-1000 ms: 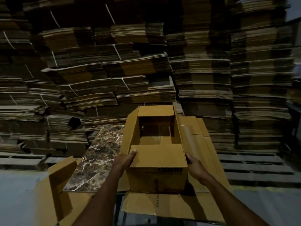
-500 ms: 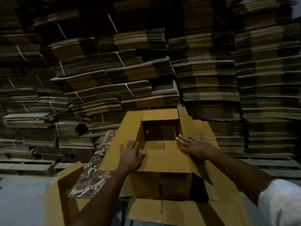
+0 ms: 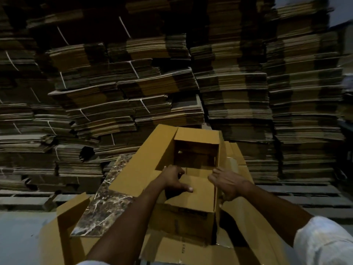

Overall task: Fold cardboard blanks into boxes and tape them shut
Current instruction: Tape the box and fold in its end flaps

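Box [image 3: 191, 222] sits open side up on a pile of flat blanks [image 3: 172, 251], right in front of the person, with the big wall of bundled cardboard stacks [image 3: 133, 92] behind it. The near flap [image 3: 198, 192] is folded in. The left hand [image 3: 174, 181] has its fingers hooked over that flap's far edge and the thumb flat on top, so it's gripping it. The right hand [image 3: 227, 183] is at the flap's right corner with bent fingers, but honestly I can't tell if it's pinching the flap or the side wall there. The far flap [image 3: 198, 135] looks folded in too, and the left long flap [image 3: 145, 169] is splayed out over the marble slab [image 3: 103, 205].

My take on doing this bit well: press both short flaps down level with the rim before touching the long ones, or the seam ends up humped. Then bring the long flaps in together so their edges meet along the middle, and square the corners while holding them (a skewed box tapes badly). I don't see any tape in view, so I'd want one hand pinning the seam while the other goes for it
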A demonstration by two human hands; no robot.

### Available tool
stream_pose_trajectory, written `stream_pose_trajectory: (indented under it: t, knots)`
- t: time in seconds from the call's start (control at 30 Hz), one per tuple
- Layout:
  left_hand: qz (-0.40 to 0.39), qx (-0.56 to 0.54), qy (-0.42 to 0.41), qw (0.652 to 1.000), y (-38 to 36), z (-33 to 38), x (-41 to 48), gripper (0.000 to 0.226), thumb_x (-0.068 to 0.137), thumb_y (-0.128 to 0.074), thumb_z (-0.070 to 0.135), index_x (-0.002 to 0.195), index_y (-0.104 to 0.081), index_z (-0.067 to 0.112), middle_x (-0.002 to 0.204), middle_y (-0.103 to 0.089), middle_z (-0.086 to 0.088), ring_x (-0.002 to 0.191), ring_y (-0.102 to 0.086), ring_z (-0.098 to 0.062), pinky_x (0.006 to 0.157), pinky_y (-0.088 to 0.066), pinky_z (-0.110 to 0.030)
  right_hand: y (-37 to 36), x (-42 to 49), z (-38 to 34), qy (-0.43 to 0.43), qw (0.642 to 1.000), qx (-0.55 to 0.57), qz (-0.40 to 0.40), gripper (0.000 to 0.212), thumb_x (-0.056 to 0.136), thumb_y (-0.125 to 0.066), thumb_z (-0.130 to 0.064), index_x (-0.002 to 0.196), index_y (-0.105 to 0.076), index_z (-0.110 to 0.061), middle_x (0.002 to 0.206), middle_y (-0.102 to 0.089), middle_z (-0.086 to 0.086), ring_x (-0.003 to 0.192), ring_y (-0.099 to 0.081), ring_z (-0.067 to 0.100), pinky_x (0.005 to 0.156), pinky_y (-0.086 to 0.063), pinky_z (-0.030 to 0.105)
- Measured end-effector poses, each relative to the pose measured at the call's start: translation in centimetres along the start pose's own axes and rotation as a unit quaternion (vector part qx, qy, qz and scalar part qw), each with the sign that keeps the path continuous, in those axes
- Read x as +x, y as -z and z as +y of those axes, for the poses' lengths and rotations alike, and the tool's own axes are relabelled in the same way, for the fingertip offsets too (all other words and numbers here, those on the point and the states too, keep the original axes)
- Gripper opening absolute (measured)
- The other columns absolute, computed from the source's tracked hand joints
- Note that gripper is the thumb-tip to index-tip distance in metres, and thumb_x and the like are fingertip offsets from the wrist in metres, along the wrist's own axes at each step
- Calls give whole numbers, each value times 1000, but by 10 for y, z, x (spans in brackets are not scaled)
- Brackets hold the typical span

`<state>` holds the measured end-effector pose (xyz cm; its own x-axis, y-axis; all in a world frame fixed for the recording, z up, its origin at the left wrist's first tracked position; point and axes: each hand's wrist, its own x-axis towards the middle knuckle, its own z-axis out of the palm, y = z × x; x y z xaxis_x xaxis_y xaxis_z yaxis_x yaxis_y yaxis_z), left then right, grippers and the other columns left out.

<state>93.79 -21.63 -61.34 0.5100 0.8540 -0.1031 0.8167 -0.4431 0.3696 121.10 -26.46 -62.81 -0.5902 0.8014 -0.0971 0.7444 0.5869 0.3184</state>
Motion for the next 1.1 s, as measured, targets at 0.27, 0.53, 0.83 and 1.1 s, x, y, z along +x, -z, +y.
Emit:
stream_pose_trajectory:
  t: [0.27, 0.53, 0.83, 1.1]
  knots:
    - [59, 12, -67, 996, 45, -34, -21, 74, 58, -90, 62, 117, -62, 26, 116, -51, 6, 106, -45, -14, 89, -47, -37, -11, 14, -38, -65, 985, 156, -31, 138, 56, -57, -97, 160, -13, -19, 148, -45, 12, 140, -33, 33, 118, -21, 49]
    - [222, 53, -81, 970, 84, -75, -56, 71, 50, -92, 58, 99, -56, 23, 103, -53, 5, 95, -43, -15, 77, -38, -35, -6, 39, -53, -100, 986, 130, -23, 107, 66, -54, -94, 141, -44, -18, 142, -51, 10, 136, -35, 31, 115, -22, 46]
    - [201, 99, 10, 974, 22, -170, -126, 60, 69, -72, 50, 124, -59, 30, 132, -51, -3, 123, -51, -31, 106, -36, -45, -1, 65, -76, -159, 978, 133, -9, 111, 67, -47, -95, 145, -42, -16, 140, -54, 10, 134, -41, 31, 115, -27, 45]
    - [-91, -136, 222, 961, -30, -114, -106, 161, 46, -61, 100, 156, 28, 21, 168, 13, -16, 155, 6, -37, 126, -13, -50, -1, 82, -95, -150, 950, 275, -6, 72, 78, -66, -74, 132, -47, -31, 140, -51, -1, 131, -42, 24, 109, -28, 43]
